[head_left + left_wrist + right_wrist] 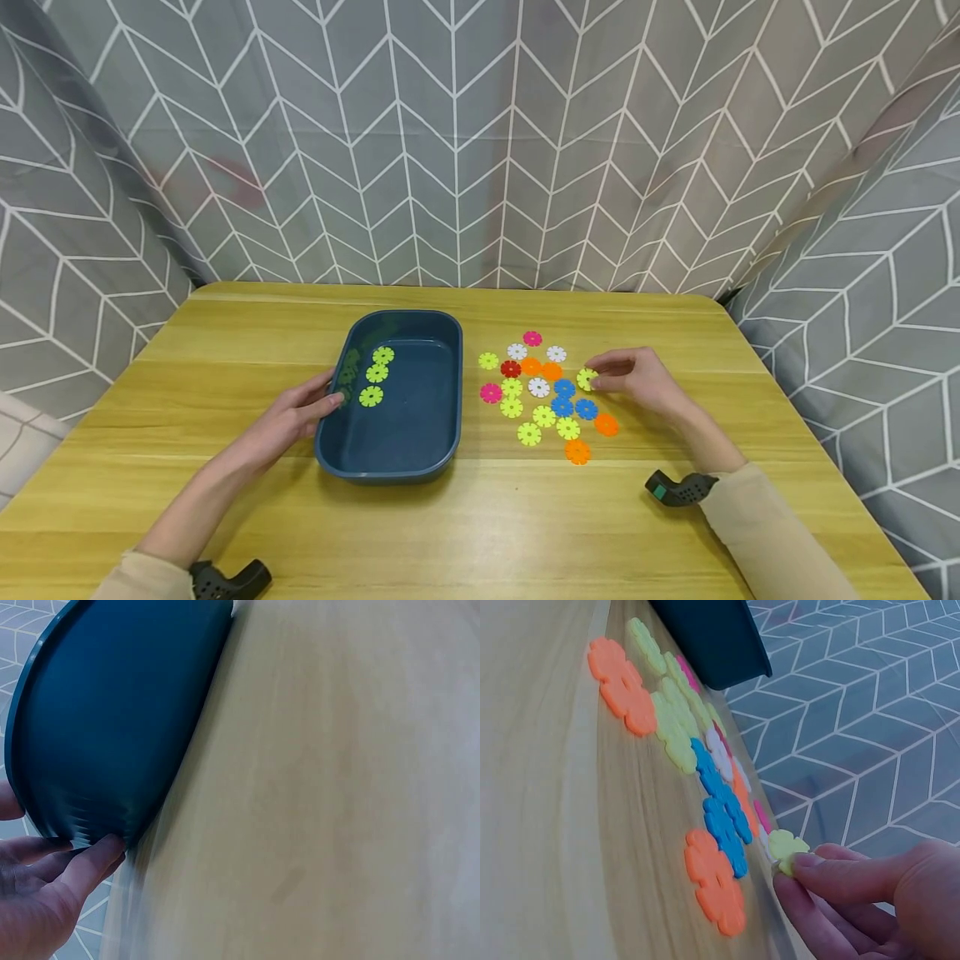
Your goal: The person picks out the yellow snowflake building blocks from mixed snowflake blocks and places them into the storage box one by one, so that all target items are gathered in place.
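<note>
My left hand [300, 410] grips the left wall of a dark blue plastic bin [426, 460], thumb over the rim and fingers outside. In the left wrist view the fingers touch the bin's [112, 712] ribbed end. Three yellow-green snowflake discs [371, 396] lie in a line on the bin's floor. Between thumb and fingertips, my right hand [643, 382] pinches another yellow-green snowflake disc [786, 846], at the right side of a loose group of discs. Nearest to that hand are blue discs [587, 409] and an orange disc [606, 425].
The group on the wooden table [480, 533] also has white discs [538, 387], pink discs [491, 392], a red disc [511, 369] and several yellow-green discs [529, 434]. A patterned grey curtain [480, 150] surrounds the table at the back and sides.
</note>
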### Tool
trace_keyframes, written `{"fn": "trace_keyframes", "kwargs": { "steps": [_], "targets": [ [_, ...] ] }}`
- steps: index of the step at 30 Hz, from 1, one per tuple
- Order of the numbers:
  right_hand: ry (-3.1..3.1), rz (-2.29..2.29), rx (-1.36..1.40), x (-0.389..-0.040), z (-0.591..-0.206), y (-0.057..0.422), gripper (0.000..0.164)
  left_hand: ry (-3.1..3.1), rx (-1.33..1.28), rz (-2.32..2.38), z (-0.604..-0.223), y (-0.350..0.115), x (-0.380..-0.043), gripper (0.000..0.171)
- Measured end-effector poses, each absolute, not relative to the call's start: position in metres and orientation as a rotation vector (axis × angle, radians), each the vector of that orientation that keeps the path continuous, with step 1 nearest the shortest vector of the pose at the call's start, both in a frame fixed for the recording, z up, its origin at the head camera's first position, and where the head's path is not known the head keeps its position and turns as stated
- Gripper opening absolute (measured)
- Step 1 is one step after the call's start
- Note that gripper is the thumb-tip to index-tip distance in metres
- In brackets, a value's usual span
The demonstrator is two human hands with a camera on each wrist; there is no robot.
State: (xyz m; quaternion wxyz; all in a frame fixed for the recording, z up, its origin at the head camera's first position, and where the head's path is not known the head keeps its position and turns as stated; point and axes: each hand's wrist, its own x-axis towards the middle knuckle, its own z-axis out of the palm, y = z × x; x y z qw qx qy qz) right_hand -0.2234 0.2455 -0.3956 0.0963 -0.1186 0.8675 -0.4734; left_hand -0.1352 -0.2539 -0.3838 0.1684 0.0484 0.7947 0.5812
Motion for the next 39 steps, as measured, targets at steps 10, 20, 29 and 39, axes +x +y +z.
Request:
{"fn": "trace_keyframes", "kwargs": {
  "steps": [10, 20, 29, 39],
  "targets": [
    [2.471, -1.484, -0.332, -0.223, -0.39, 0.23, 0.037, 2.262, 0.12, 1.655, -0.384, -0.254, -0.135, 0.072],
    [2.406, -1.461, -0.412, -0.226, -0.373, 0.191, 0.032, 2.26, 0.117, 1.655, -0.383, -0.253, -0.135, 0.072],
    [2.322, -1.466, -0.469, -0.23, -0.361, 0.156, 0.028, 2.26, 0.119, 1.651, -0.382, -0.253, -0.135, 0.072],
    [2.306, -1.448, -0.537, -0.239, -0.346, 0.124, 0.029, 2.262, 0.124, 1.649, -0.382, -0.253, -0.135, 0.073]
  ]
}}
